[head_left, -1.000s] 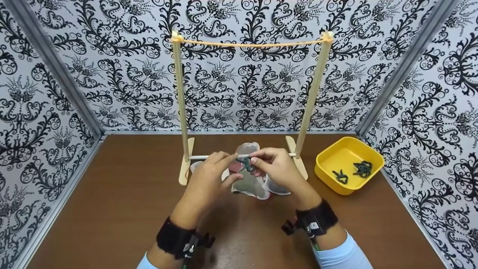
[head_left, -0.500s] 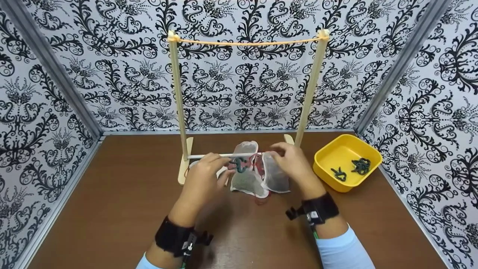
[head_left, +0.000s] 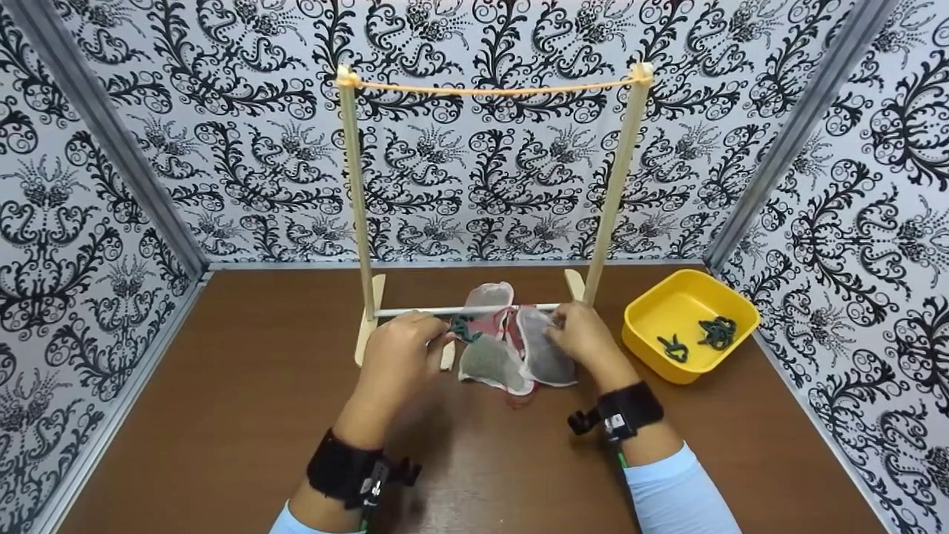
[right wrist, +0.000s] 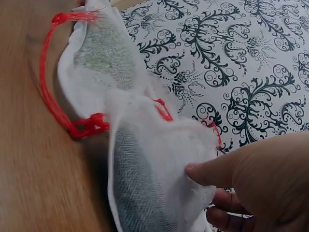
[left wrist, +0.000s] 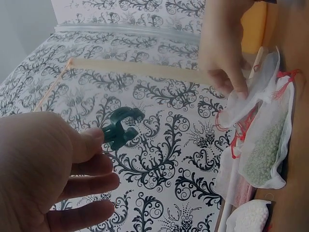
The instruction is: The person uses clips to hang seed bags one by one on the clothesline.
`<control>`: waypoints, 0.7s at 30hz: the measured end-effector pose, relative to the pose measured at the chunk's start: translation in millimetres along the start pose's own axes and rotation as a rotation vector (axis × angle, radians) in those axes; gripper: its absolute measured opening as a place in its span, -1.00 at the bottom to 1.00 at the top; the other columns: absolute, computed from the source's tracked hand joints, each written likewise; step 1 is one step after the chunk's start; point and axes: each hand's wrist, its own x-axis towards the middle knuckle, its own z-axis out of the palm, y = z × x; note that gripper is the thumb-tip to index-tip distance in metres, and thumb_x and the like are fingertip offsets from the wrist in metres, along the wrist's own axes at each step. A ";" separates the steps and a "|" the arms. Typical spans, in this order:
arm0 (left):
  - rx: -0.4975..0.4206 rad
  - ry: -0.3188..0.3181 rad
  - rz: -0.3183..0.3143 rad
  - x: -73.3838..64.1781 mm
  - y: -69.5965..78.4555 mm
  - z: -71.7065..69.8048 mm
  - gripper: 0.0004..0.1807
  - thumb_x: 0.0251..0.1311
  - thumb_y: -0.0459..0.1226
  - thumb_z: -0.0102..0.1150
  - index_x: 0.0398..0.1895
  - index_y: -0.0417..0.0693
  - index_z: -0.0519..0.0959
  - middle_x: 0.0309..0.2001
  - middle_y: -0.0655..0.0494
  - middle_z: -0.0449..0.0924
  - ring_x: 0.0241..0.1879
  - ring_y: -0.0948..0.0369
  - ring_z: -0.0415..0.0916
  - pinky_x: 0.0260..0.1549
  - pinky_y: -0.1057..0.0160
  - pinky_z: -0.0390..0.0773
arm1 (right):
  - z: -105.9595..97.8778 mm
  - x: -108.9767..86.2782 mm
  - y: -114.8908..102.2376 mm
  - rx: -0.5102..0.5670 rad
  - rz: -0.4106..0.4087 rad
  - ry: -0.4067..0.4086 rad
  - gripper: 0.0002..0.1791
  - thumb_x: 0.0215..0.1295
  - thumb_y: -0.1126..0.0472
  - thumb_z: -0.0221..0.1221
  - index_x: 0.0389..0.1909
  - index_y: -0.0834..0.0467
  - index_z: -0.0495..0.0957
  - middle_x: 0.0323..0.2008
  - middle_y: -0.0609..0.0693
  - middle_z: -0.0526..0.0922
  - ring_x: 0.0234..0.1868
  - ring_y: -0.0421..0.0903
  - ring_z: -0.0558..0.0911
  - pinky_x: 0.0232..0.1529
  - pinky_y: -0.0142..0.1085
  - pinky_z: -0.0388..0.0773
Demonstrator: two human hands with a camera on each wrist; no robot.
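A dark green spring clip (left wrist: 120,128) is pinched between the thumb and forefinger of my left hand (head_left: 400,352), its jaws pointing away from the palm. My right hand (head_left: 586,337) pinches the edge of a white gauze pouch (right wrist: 145,179) with dark contents, thumb on the near face. Beside it lies a pouch with green contents (left wrist: 264,150), red drawstrings (right wrist: 46,77) trailing from the gauze. Another pouch (head_left: 489,297) lies behind the white crossbar (head_left: 415,311). A pouch with white contents (left wrist: 248,217) shows low in the left wrist view.
Two wooden posts (head_left: 356,200) rise from flat feet, with an orange cord (head_left: 497,92) strung between their tops. At the right stands a yellow tub (head_left: 645,337) holding several green clips (head_left: 718,332). Patterned panels (head_left: 489,185) surround the brown table (head_left: 259,415).
Both hands were together at the clip; they have parted, the left keeping the clip and moving slightly left. My right hand has moved right and taken hold of the dark pouch.
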 end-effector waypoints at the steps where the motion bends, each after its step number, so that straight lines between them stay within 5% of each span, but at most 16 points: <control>1: -0.001 0.007 0.001 -0.3 -0.8 0.3 -0.78 0.29 -0.27 0.62 -0.44 -0.02 0.72 -0.41 0.07 0.78 -0.35 0.01 0.77 -0.36 -0.01 0.74 | -1.1 -0.5 -0.4 0.015 0.003 -0.003 -0.89 0.44 0.25 0.47 -0.17 0.24 0.78 -0.17 0.22 0.82 -0.09 0.20 0.78 0.12 0.14 0.79; 7: -0.006 0.071 -0.010 5.4 -6.2 -2.8 -0.86 0.28 -0.29 0.61 -0.38 -0.05 0.78 -0.40 0.09 0.78 -0.37 0.04 0.78 -0.38 0.00 0.76 | -22.1 -6.5 -13.7 0.161 -0.016 0.055 -0.93 0.52 0.24 0.37 -0.15 0.17 0.75 -0.18 0.19 0.80 -0.18 0.11 0.76 -0.04 0.01 0.82; 11: 0.007 0.096 -0.020 25.2 -6.3 -12.1 -0.94 0.30 -0.35 0.57 -0.31 -0.08 0.82 -0.38 0.08 0.81 -0.41 0.04 0.78 -0.43 0.03 0.79 | -49.8 -8.7 -31.3 0.205 -0.036 0.103 -0.91 0.58 0.21 0.35 -0.09 0.16 0.75 -0.13 0.18 0.82 -0.15 0.11 0.78 -0.06 -0.03 0.83; 16: 0.044 0.106 -0.009 79.6 0.8 -28.9 -0.91 0.37 -0.43 0.43 -0.29 -0.10 0.80 -0.35 0.01 0.85 -0.50 0.03 0.75 -0.56 0.12 0.73 | -99.3 -1.0 -57.8 0.235 -0.071 0.202 -0.83 0.63 0.18 0.30 0.03 0.19 0.74 -0.02 0.17 0.82 -0.07 0.10 0.76 -0.03 -0.08 0.84; 21: 0.036 0.083 -0.031 147.3 21.8 -53.5 -0.88 0.52 -0.39 0.30 -0.23 -0.13 0.78 -0.26 -0.04 0.87 -0.41 -0.01 0.79 -0.45 0.09 0.79 | -149.5 14.4 -84.2 0.238 -0.102 0.410 -0.80 0.62 0.18 0.32 0.01 0.24 0.75 -0.06 0.21 0.82 -0.09 0.11 0.74 -0.02 -0.08 0.80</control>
